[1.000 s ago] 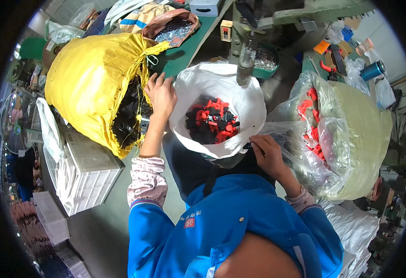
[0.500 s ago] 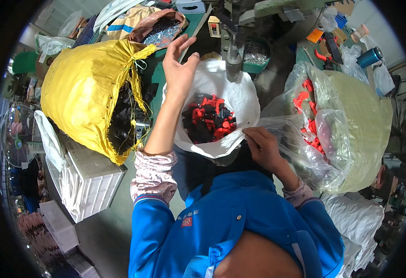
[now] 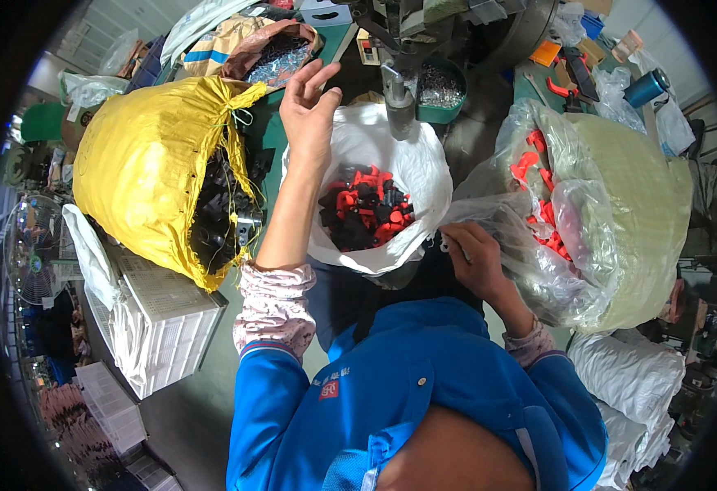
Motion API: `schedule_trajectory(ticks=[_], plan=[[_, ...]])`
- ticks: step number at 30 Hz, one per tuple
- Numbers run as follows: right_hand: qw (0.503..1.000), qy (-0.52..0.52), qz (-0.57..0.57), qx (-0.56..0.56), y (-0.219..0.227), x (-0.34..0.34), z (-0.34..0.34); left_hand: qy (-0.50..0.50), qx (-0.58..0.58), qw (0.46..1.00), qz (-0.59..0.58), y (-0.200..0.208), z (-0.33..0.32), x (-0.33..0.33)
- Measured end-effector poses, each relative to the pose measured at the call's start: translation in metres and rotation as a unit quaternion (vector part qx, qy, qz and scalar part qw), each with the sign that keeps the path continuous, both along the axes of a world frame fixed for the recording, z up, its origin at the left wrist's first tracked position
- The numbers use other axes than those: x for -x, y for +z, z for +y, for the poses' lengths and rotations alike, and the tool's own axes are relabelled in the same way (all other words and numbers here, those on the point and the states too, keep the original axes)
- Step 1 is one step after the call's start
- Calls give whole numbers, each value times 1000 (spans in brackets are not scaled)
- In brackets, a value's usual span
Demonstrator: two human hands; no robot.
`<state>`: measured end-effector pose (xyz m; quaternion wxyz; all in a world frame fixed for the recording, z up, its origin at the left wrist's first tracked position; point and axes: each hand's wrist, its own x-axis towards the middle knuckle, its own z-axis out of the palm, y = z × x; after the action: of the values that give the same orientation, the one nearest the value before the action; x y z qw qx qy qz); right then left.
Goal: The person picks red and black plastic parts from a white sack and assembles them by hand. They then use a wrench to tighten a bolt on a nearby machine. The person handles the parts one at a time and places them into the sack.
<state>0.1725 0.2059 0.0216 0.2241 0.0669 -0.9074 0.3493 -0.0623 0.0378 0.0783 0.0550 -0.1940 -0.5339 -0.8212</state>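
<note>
A person in a blue jacket stands bent over a white plastic bag [image 3: 424, 164] that sits open at the middle of the scene; their head and shoulders fill the lower part of the view and hide whatever lies directly beneath them. Inside the white bag lies a heap of small red and black plastic parts [image 3: 364, 214], too jumbled to tell one piece from another.

The left hand [image 3: 308, 110] is raised over the far left rim of the white bag, palm open and fingers spread, holding nothing. The right hand [image 3: 475, 255] is at the near right edge of the white bag, fingers curled where that bag meets a clear plastic bag [image 3: 530, 237]; whether it pinches the film or a small part cannot be made out.

To the right of the white bag, the clear bag lines a large pale green sack [image 3: 637, 196], with more red parts [image 3: 538, 196] showing dimly through the wrinkled film. To the left of the white bag lies a yellow sack [image 3: 142, 159] on its side, its open mouth showing dark pieces inside that are hard to identify. Beyond the white bag, a green counter [image 3: 270, 131] carries a metal machine part [image 3: 398, 92] and a small green tub [image 3: 440, 90] of greyish bits, partly cut off at the top edge.
</note>
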Motion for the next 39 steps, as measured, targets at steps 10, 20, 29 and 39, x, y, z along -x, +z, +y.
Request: schedule_trajectory(ticks=[10, 20, 29, 39], plan=[[1000, -1, 4, 5, -1, -7, -1, -64, 19, 998, -14, 0, 17, 7], [1000, -4, -1, 5, 0, -3, 2, -44, 9, 998, -36, 3, -4, 18], [1000, -5, 12, 16, 9, 15, 6, -31, 18, 998, -44, -14, -18, 14], [997, 40, -56, 25, 15, 53, -7, 181, 244, 952, -36, -107, -124, -12]])
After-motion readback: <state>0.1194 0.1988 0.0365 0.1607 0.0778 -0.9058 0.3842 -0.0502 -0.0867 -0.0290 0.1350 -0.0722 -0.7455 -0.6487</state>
